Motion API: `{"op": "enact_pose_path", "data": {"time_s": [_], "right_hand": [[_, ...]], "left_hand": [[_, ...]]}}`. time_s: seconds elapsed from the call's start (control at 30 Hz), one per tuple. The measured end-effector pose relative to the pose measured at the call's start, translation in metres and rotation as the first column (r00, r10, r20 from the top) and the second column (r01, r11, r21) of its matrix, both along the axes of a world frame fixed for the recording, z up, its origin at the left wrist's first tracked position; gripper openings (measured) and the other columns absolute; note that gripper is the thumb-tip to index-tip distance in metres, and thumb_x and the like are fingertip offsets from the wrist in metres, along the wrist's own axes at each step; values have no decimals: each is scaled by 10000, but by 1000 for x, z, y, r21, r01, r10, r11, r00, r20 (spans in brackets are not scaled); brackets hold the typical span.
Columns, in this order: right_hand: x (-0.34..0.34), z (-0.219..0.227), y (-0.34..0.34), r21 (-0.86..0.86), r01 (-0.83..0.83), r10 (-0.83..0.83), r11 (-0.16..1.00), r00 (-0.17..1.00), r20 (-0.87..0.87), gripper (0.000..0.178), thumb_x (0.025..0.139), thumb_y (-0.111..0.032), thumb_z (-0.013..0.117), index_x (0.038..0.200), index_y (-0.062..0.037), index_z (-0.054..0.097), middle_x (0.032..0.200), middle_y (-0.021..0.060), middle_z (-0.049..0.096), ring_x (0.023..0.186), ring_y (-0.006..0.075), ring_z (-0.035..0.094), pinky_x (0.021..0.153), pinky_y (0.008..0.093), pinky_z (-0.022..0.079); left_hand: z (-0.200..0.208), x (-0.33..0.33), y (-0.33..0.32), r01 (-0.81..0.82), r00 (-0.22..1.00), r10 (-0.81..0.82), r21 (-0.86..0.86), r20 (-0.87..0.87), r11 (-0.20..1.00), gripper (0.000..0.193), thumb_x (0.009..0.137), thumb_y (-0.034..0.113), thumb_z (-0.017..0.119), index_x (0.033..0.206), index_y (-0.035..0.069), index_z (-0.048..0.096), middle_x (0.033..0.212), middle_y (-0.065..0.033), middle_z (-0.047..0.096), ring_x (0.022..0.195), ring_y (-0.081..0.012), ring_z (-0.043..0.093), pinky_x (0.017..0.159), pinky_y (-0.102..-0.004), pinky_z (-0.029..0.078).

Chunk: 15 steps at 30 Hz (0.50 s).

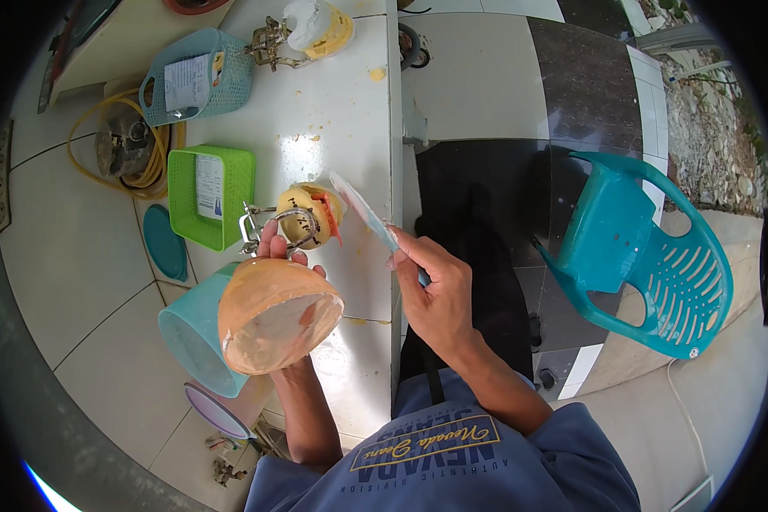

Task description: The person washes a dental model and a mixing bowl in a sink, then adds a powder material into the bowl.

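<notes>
My left hand [275, 245] is wrapped round an orange mixing bowl [282, 316], tilted so that its whitish, smeared inside shows; the palm is hidden behind it. A spatula [367, 213] with a pale, coated blade is gripped in my right hand [435, 286], its tip pointing away and to the left. The blade is close to the right side of a yellow plaster cast [300, 213] with a red, wax-like piece on it. The cast sits in a metal articulator [249, 230] on the white counter, just beyond my left fingertips.
A green basket [237, 200] and a blue basket [226, 90] hold papers. Another articulator [269, 43] with a plaster cast stands at the far end. Left lie a teal container [198, 337], a teal lid [164, 241] and a yellow hose [78, 154]. A teal chair [602, 235] stands right.
</notes>
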State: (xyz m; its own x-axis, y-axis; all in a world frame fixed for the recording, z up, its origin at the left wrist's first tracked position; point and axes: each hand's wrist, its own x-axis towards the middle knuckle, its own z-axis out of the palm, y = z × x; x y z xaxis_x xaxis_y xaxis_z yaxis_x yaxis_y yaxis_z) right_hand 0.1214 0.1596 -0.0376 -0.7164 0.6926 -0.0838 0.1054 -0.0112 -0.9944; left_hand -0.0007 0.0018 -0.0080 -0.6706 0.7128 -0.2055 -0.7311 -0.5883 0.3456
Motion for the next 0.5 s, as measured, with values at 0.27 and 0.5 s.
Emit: {"op": "enact_pose_path", "data": {"time_s": [0.27,0.5], "right_hand": [[9,-1,-48,-28,37,-34,999,994,103,381,855,80,570,1229,28,622,785,142,611,631,253,629,578,337,504],[1,4,-60,-38,105,-99,994,986,132,409,858,91,560,1259,27,608,779,135,603,663,239,628,599,322,504]], "left_hand": [[-4,0,1,-9,1000,10,-15,28,1000,921,893,251,702,1556,23,105,1468,-208,434,1314,-318,480,1163,-460,345],[-5,0,-3,-16,999,17,-39,29,999,852,911,260,676,1553,38,162,1410,-276,457,1318,-326,476,1151,-453,362]]}}
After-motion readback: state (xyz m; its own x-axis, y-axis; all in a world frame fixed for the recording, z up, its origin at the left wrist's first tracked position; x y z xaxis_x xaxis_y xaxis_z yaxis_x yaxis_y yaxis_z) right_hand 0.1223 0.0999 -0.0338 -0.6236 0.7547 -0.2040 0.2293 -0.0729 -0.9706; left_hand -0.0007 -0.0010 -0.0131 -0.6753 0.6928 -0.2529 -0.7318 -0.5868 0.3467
